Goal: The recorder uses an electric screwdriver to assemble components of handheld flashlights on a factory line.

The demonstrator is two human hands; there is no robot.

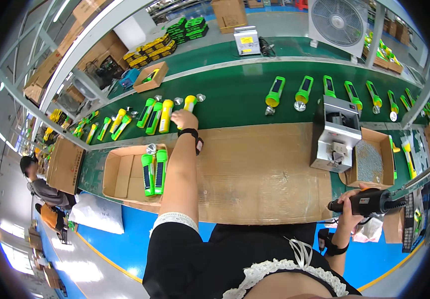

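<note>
My left hand [184, 119] reaches out over the green bench, its fingers closed round the lower end of a yellow flashlight [190, 102]. Just left of it lie another yellow flashlight [165, 117] and a green one [154, 118], with loose round reflector heads by their far ends. At the right, my right hand [349, 212] grips a black electric screwdriver [368, 202], held sideways beyond the cardboard's edge. A cardboard sheet [260, 174] covers the bench in front of me. Left of my arm, an open cardboard box [117, 174] holds two green flashlights [147, 174] with dark panels.
A grey metal screw-feeder machine [334, 139] stands right of the cardboard, beside a box of small screws [369, 162]. A row of green flashlights [275, 91] lies along the far right. Behind stand a white device [247, 41] and a fan [338, 22]. A person [45, 187] is at far left.
</note>
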